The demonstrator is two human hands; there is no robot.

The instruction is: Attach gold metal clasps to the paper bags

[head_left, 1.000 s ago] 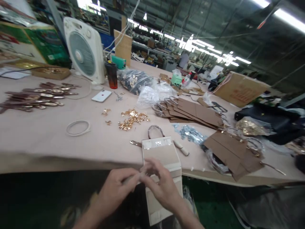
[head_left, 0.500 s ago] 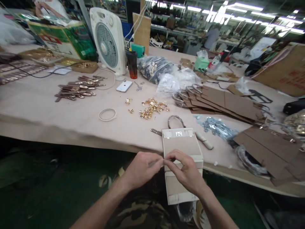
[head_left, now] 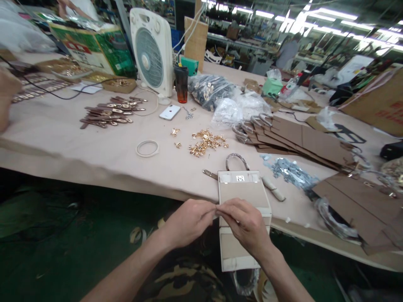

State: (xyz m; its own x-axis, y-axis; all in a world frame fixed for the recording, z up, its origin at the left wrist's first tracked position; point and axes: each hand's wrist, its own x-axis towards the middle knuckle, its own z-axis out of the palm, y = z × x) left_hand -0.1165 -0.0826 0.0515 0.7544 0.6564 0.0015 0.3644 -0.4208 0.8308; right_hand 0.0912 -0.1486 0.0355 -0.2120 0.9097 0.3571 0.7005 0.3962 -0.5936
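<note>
Our left hand (head_left: 190, 222) and right hand (head_left: 247, 222) pinch a small, mostly hidden piece (head_left: 217, 207) between closed fingertips, presumably to steady it.

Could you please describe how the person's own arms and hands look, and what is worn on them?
The left hand and right hand wear no gloves. Both forearms are bare, with no sleeve, watch or bracelet in view; any ring is too small to tell. Camouflage-patterned cloth, dark with tan patches, shows between them.

Room lies left of the panel (head_left: 243, 195), gold fittings (head_left: 205, 144) blocking beyond
</note>
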